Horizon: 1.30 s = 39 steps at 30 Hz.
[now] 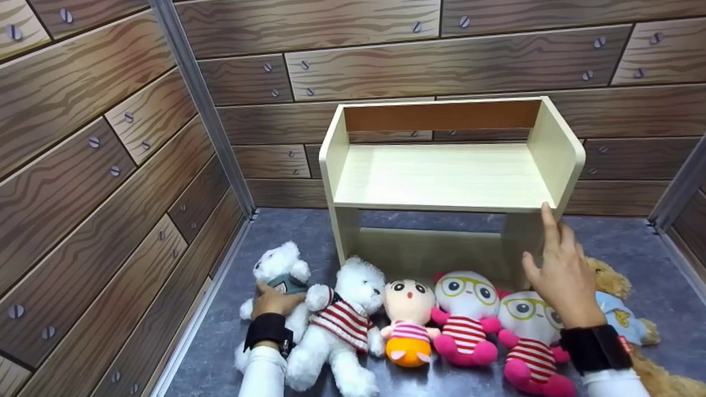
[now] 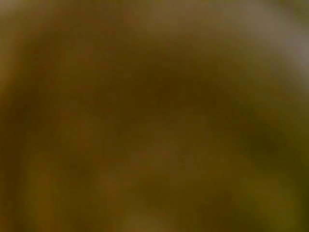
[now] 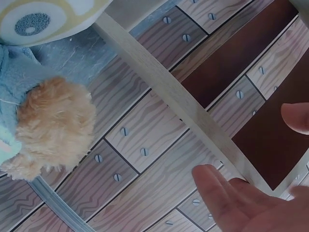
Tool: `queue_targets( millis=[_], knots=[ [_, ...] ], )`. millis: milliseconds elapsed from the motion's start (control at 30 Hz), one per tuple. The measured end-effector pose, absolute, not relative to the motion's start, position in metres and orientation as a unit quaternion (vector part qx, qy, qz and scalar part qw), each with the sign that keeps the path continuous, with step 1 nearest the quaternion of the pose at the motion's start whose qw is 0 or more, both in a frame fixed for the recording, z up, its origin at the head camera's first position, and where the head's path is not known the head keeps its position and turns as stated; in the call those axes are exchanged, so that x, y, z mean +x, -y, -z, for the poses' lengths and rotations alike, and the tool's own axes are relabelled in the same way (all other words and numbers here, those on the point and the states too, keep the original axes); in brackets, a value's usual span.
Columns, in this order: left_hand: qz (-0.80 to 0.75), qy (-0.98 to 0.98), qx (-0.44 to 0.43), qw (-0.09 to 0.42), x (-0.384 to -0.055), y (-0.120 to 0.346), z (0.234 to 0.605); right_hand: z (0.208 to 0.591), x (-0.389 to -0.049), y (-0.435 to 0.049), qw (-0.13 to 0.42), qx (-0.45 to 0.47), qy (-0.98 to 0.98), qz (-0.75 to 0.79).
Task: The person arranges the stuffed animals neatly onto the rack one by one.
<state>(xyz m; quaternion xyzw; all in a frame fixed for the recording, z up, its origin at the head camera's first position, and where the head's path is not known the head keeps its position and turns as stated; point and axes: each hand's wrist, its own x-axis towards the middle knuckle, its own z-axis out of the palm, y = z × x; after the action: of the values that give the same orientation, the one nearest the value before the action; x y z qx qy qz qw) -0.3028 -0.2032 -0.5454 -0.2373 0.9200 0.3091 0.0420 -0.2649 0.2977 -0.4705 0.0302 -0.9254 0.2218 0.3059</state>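
At the left end of a row of plush toys, my left hand grips a white teddy bear in a grey-green top; its fingertips are partly hidden against the fur. The left wrist view is a brown blur. My right hand is held up with fingers extended at the front right edge of a pale wooden shelf; whether the index fingertip touches it I cannot tell. In the right wrist view, the right fingers appear near the shelf's edge board, beside tan plush fur.
Along the grey floor sit a white bear in a striped sweater, a doll with orange bottoms and two pink-and-white dolls with glasses. Brown bears lie at the right. Wood-patterned walls enclose the area.
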Motion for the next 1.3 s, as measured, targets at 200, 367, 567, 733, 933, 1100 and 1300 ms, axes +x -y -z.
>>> queue_targets(
  millis=[200,367,567,733,933,1100,1300],
  knots=[
    [-0.322,-0.914,-0.246,0.033,-0.302,0.207,0.552,0.47,-0.266,-0.299,0.305,0.03,0.926,-0.22],
    [-0.342,-0.904,-0.257,0.0,-0.3,0.209,0.56,0.471,-0.267,-0.299,0.316,0.033,0.921,-0.224],
    [-0.346,-0.897,-0.272,-0.045,-0.298,0.212,0.568,0.473,-0.267,-0.299,0.334,0.044,0.914,-0.225],
    [-0.36,-0.884,-0.287,-0.087,-0.295,0.215,0.57,0.475,-0.267,-0.299,0.35,0.055,0.906,-0.234],
    [-0.374,-0.874,-0.284,-0.122,-0.29,0.217,0.563,0.476,-0.268,-0.299,0.365,0.06,0.898,-0.238],
    [-0.385,-0.863,-0.283,-0.164,-0.288,0.214,0.552,0.476,-0.27,-0.298,0.364,0.061,0.896,-0.246],
    [-0.381,-0.857,-0.257,-0.234,-0.287,0.203,0.533,0.477,-0.27,-0.297,0.36,0.055,0.896,-0.255]
  ],
)
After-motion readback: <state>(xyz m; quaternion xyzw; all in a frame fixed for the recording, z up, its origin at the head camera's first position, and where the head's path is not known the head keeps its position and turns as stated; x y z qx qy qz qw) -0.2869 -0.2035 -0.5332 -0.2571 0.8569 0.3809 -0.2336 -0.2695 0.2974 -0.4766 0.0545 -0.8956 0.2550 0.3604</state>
